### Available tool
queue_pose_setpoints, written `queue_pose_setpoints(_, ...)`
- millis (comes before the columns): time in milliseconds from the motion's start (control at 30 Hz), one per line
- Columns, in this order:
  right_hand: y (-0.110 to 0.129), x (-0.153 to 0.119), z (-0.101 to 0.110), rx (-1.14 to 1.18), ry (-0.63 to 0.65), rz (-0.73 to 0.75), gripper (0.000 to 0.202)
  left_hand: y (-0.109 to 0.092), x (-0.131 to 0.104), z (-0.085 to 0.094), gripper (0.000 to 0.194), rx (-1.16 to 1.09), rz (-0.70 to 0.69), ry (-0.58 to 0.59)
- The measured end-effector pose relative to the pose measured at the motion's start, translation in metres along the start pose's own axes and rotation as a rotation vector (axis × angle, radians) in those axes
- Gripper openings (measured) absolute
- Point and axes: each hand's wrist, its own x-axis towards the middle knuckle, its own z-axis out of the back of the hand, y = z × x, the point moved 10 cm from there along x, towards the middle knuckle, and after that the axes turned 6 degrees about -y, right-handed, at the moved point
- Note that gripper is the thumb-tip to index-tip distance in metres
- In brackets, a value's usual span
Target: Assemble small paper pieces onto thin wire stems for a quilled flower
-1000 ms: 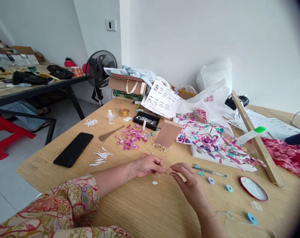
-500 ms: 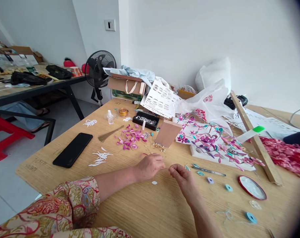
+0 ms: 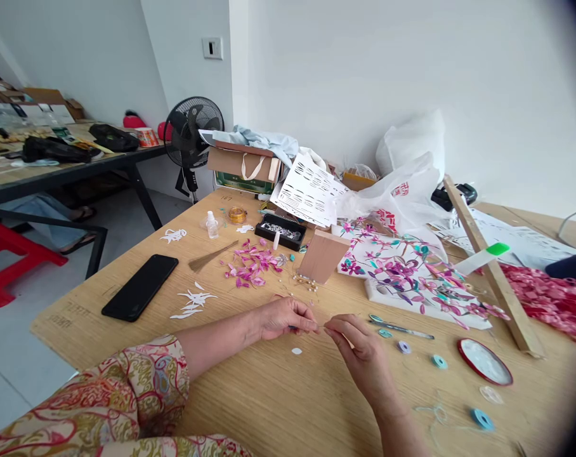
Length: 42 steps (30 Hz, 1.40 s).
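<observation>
My left hand [image 3: 288, 319] is closed in a pinch above the table, with a small dark bit showing under its fingertips. Close by on the right, my right hand [image 3: 357, 341] pinches too, thumb against forefinger. Between the two sets of fingertips a fine thread-like strand [image 3: 321, 327] just shows; its ends are hidden in the fingers. Below them lies a small white oval piece [image 3: 296, 351]. Pearl-tipped stems [image 3: 307, 284] and a wooden block [image 3: 323, 256] are just beyond my hands. Right of my right hand lie a pen-like tool [image 3: 405, 328] and teal leaf pieces [image 3: 384, 333].
Pink petals [image 3: 252, 263], white slips [image 3: 193, 303], a bundle of wires [image 3: 212, 256] and a phone [image 3: 140, 287] lie left. Thread spools [image 3: 439, 362] and a red-rimmed dish [image 3: 484, 361] are at right. Beaded flower sprays [image 3: 402, 270] and a wooden bar [image 3: 495, 266] sit behind.
My left hand has turned so its thumb and fingertips show, with a dark bit under them. The right hand has rolled over slightly, and the fingertips of both hands are nearer each other.
</observation>
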Motion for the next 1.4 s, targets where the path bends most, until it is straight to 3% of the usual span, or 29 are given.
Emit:
queue_pose_setpoints(67, -0.004, 0.001, -0.002, 0.024, 0.007, -0.064, 0.015, -0.008, 0.001, 0.003, 0.017, 0.151, -0.096, -0.054)
queue_pose_setpoints(133, -0.017, -0.001, -0.005, 0.062, -0.002, -0.213, 0.015, -0.027, -0.003, 0.003, 0.015, 0.469, -0.317, -0.121)
queue_pose_setpoints(233, -0.042, -0.010, -0.015, 0.127, -0.011, -0.449, 0.019, -0.050, -0.020, -0.019, 0.020, 1.070, -0.708, -0.149)
queue_pose_setpoints(300, -0.050, -0.014, -0.023, 0.171, 0.009, -0.510, 0.022, -0.050, -0.026, -0.029, 0.023, 1.303, -0.838, -0.147)
queue_pose_setpoints(400, -0.055, -0.015, -0.025, 0.229, 0.019, -0.512, 0.022, -0.051, -0.022, -0.021, 0.022, 1.216, -0.792, -0.199)
queue_pose_setpoints(533, -0.042, -0.007, -0.002, 0.156, -0.046, -0.357, 0.015, -0.034, -0.002, 0.010, 0.012, 0.588, -0.419, -0.212)
queue_pose_setpoints(633, -0.018, -0.001, 0.007, 0.026, -0.044, -0.133, 0.011, -0.013, 0.004, 0.011, 0.014, 0.234, -0.186, -0.119)
queue_pose_setpoints(767, -0.003, 0.000, 0.005, -0.041, -0.029, -0.008, 0.012, -0.005, 0.001, 0.006, 0.018, 0.091, -0.101, -0.059)
queue_pose_setpoints(867, 0.000, 0.000, 0.002, -0.047, -0.004, 0.002, 0.014, -0.007, 0.000, 0.003, 0.015, 0.132, -0.106, -0.047)
queue_pose_setpoints(933, -0.002, 0.000, 0.001, -0.031, 0.008, -0.034, 0.015, -0.014, 0.000, 0.004, 0.012, 0.279, -0.183, -0.087)
queue_pose_setpoints(1000, -0.011, -0.001, -0.003, -0.011, 0.011, -0.133, 0.014, -0.030, -0.005, 0.002, 0.012, 0.586, -0.363, -0.138)
queue_pose_setpoints(1067, -0.025, -0.004, -0.008, 0.015, 0.009, -0.291, 0.015, -0.044, -0.014, -0.012, 0.017, 0.999, -0.604, -0.156)
queue_pose_setpoints(1133, -0.040, -0.009, -0.015, 0.044, 0.014, -0.427, 0.018, -0.046, -0.024, -0.029, 0.023, 1.344, -0.804, -0.131)
queue_pose_setpoints(1200, -0.048, -0.013, -0.021, 0.076, 0.028, -0.485, 0.020, -0.043, -0.028, -0.037, 0.025, 1.508, -0.897, -0.116)
queue_pose_setpoints(1300, -0.056, -0.015, -0.019, 0.117, 0.027, -0.495, 0.019, -0.046, -0.023, -0.028, 0.023, 1.389, -0.842, -0.169)
queue_pose_setpoints(1400, -0.052, -0.011, -0.001, 0.118, -0.035, -0.420, 0.014, -0.045, -0.011, -0.002, 0.016, 0.917, -0.605, -0.239)
